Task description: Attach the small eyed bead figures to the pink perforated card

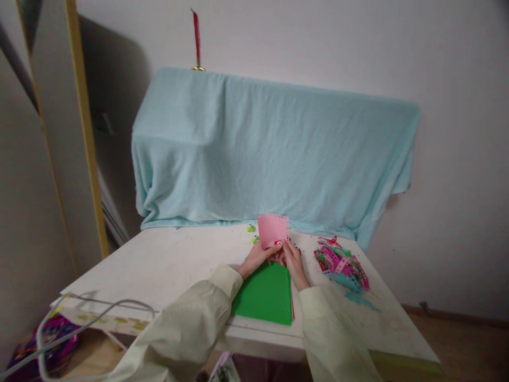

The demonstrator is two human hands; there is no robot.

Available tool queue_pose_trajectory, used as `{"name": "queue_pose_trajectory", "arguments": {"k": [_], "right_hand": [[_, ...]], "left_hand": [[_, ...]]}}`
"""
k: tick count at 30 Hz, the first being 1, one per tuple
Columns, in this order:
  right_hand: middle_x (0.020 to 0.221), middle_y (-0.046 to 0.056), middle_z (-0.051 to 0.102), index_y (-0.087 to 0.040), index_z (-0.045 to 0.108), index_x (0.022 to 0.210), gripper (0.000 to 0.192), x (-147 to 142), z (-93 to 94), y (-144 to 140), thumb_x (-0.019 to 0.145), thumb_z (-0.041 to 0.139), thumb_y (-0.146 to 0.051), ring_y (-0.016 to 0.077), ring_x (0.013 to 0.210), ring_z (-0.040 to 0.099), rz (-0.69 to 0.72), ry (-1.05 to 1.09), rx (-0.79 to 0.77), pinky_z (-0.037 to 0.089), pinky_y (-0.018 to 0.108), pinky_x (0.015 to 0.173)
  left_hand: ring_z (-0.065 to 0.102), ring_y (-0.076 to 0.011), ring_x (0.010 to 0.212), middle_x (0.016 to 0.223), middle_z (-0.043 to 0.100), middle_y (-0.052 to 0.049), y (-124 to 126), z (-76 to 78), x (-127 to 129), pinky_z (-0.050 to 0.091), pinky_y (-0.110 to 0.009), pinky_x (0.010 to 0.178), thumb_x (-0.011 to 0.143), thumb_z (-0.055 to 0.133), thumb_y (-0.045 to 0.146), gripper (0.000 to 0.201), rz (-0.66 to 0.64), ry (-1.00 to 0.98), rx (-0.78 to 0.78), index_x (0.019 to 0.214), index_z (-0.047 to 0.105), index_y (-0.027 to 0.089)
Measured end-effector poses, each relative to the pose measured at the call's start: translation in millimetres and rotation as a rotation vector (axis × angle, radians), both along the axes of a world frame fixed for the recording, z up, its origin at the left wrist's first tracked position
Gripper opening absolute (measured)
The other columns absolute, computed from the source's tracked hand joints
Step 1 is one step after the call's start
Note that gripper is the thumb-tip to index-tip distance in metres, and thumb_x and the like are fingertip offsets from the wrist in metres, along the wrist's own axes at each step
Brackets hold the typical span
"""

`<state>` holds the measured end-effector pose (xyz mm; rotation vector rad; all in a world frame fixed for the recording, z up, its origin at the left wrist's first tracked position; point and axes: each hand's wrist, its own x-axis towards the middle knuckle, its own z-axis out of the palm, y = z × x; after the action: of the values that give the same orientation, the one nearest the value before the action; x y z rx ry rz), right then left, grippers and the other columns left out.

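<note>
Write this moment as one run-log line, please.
left hand: holds pink sheet; right hand: holds pink sheet; green sheet: lying flat; coloured scraps: on table at right

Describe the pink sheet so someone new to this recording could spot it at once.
Across the back of the white table hangs a light-blue cloth. Near the middle of its lower edge, the left hand and right hand hold the pink sheet up. Unlike the larger green sheet lying flat nearby, it is pink and raised.

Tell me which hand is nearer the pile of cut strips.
Right. The right hand is just left of the pile of cut strips, apart from it; the left hand is farther left, beyond the right hand.
</note>
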<state>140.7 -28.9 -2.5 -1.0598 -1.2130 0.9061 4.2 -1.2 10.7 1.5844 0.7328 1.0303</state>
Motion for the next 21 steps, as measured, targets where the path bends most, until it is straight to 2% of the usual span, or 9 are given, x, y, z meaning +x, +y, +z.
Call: {"name": "queue_pose_trajectory", "arguments": {"k": [5, 13, 18, 21], "right_hand": [[0.050, -0.003, 0.054, -0.019, 0.058, 0.074, 0.040, -0.2, 2.0, -1.4, 0.082, 0.053, -0.058, 0.0103, 0.039, 0.043, -0.009, -0.009, 0.017, 0.031, 0.022, 0.038], [0.053, -0.004, 0.051, -0.019, 0.062, 0.074, 0.036, 4.9, 5.5, -2.6, 0.082, 0.055, -0.053, 0.0108, 0.044, 0.043, -0.085, -0.061, 0.087, 0.032, 0.021, 0.042], [0.055, -0.001, 0.055, -0.018, 0.065, 0.074, 0.040, 6.4, 3.5, -1.8, 0.080, 0.055, -0.056, 0.0123, 0.047, 0.045, -0.211, -0.151, 0.122, 0.035, 0.022, 0.045], [0.054, -0.001, 0.055, -0.018, 0.065, 0.073, 0.041, 7.3, 1.7, -1.3, 0.080, 0.055, -0.056, 0.0127, 0.048, 0.046, -0.234, -0.165, 0.124, 0.036, 0.023, 0.046]], "left_hand": [[0.051, -0.0110, 0.048, 0.059, 0.059, -0.004, 0.7, 1.0, -0.4, 0.042, -0.020, 0.044, 0.076, 0.059, 0.059, 0.048, 0.006, -0.022, -0.020, 0.070, 0.060, 0.012], [0.050, -0.0104, 0.044, 0.054, 0.058, -0.003, 8.6, -8.9, -1.2, 0.039, -0.021, 0.046, 0.076, 0.060, 0.059, 0.050, 0.048, -0.018, -0.022, 0.079, 0.063, 0.009], [0.050, -0.0111, 0.045, 0.049, 0.054, -0.002, 7.2, -9.9, -0.2, 0.038, -0.020, 0.046, 0.076, 0.062, 0.056, 0.046, 0.050, -0.003, 0.000, 0.068, 0.061, 0.011], [0.050, -0.0110, 0.046, 0.052, 0.056, -0.003, 5.6, -7.9, 0.1, 0.039, -0.020, 0.046, 0.076, 0.061, 0.056, 0.045, 0.024, -0.017, -0.006, 0.070, 0.061, 0.011]]}}
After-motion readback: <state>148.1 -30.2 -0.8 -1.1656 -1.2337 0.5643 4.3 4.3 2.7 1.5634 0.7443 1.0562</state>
